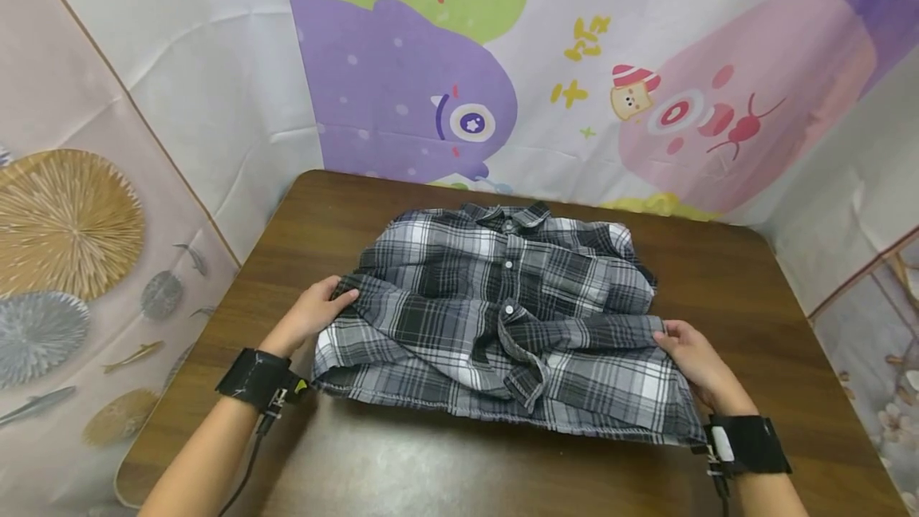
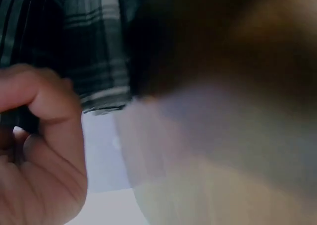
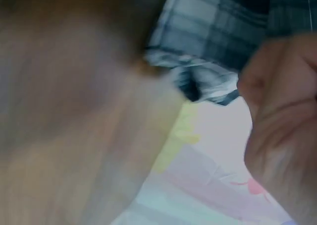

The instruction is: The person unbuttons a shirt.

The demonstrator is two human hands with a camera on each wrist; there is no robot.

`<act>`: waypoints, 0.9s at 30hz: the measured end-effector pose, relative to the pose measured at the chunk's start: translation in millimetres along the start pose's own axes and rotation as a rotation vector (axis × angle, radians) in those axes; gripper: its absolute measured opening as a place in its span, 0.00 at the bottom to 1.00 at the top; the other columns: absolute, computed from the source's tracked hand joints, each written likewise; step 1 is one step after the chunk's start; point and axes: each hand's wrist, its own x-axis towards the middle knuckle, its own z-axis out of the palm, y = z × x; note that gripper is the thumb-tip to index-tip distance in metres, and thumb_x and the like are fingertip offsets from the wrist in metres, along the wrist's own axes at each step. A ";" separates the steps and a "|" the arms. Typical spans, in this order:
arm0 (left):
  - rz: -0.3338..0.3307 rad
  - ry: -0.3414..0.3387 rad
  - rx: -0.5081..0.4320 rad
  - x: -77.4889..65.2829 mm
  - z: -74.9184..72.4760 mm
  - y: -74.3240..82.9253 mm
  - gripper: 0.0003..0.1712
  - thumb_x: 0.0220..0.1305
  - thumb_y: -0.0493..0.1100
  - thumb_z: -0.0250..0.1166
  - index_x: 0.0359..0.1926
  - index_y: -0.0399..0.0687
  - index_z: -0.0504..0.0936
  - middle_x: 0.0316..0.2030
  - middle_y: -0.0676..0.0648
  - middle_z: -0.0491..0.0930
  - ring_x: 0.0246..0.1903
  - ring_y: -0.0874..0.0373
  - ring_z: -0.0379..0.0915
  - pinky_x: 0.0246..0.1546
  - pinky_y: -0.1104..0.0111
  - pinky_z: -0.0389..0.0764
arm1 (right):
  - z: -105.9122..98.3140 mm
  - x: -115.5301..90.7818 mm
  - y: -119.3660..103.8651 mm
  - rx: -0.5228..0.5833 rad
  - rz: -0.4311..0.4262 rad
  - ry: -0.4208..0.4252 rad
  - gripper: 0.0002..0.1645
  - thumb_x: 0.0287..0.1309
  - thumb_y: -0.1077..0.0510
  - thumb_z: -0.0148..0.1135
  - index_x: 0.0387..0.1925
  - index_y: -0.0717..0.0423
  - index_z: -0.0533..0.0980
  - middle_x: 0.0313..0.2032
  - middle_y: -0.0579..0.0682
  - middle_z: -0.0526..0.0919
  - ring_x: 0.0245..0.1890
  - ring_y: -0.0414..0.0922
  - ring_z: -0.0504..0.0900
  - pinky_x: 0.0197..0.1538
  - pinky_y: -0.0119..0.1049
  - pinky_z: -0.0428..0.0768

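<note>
A black, grey and white plaid button-up shirt (image 1: 445, 317) lies front side up, its collar toward the back of the table. Its lower part is lifted and bunched, with the front placket curling open near the hem. My left hand (image 1: 317, 313) pinches the shirt at its left side between thumb and fingers. At the opposite side, my right hand (image 1: 695, 357) grips the cloth the same way. In the left wrist view, curled fingers of the left hand (image 2: 44, 136) are beside the hanging plaid cloth (image 2: 99, 46). The right wrist view shows the right hand (image 3: 285, 116) against the shirt edge (image 3: 193, 31).
The brown wooden table (image 1: 445, 461) has rounded corners. Behind it hangs a cartoon-printed cloth (image 1: 574, 86), and patterned curtains (image 1: 143, 102) enclose the sides. Both wrists wear black straps (image 1: 251, 377) with small cameras and cables.
</note>
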 end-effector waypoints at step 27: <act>0.356 0.355 0.558 -54.8 78.9 50.0 0.21 0.48 0.43 0.72 0.34 0.43 0.68 0.25 0.48 0.66 0.24 0.55 0.64 0.24 0.66 0.66 | 92.8 -34.1 -25.6 -0.352 -0.279 0.002 0.18 0.61 0.47 0.58 0.38 0.60 0.71 0.22 0.45 0.69 0.21 0.36 0.66 0.25 0.29 0.67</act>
